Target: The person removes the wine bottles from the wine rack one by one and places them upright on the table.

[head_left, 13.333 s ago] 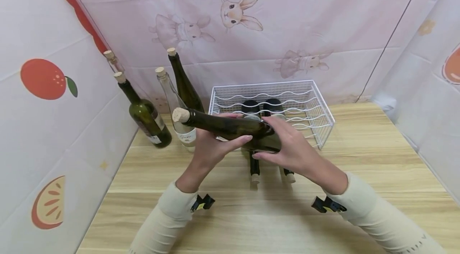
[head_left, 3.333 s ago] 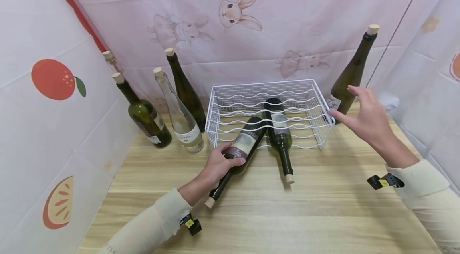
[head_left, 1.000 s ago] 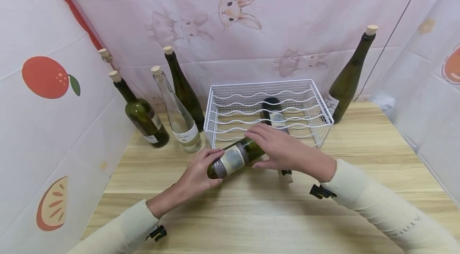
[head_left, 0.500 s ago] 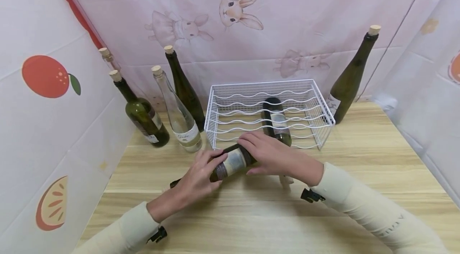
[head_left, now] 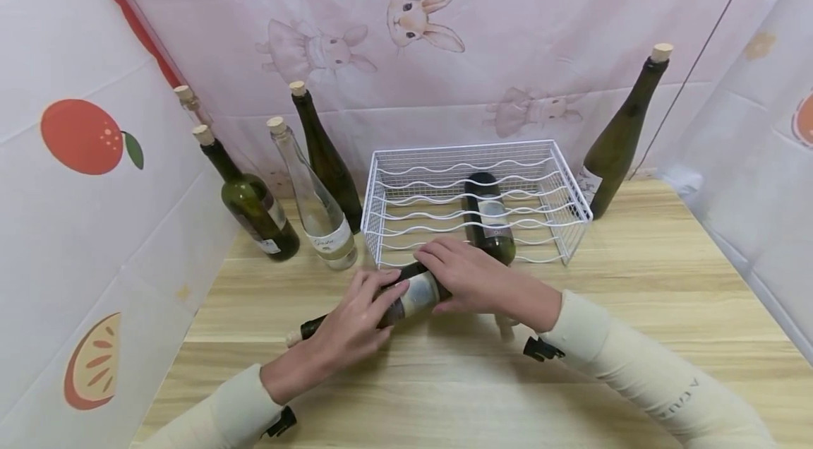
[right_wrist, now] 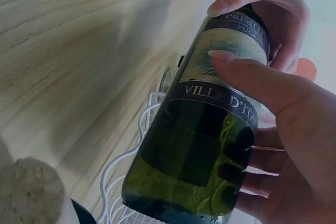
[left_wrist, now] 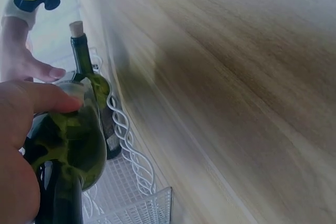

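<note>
Both hands hold a dark green wine bottle (head_left: 417, 296) sideways in front of the wire rack, its corked neck pointing left. My left hand (head_left: 356, 315) grips it around the shoulder, with the thumb pressed to the glass in the left wrist view. My right hand (head_left: 466, 278) wraps the base end, and its thumb lies across the cream label (right_wrist: 210, 51) in the right wrist view. Within the white wire rack (head_left: 462, 147) lies another green wine bottle (head_left: 488, 212), its neck toward me and partly hidden behind my right hand.
At the left stand a green bottle (head_left: 257, 212), a clear bottle (head_left: 317, 205), a tall dark bottle (head_left: 330, 166) and a clear corked neck (head_left: 193, 103) behind. Another tall dark bottle (head_left: 616, 142) stands right of the rack. Fabric walls enclose the wooden table (head_left: 444, 385).
Earlier, a tall dark bottle came to stand right of the rack. The held bottle has left the rack's left part; lately it tilted slightly, baring its cork, as my right hand shifted left.
</note>
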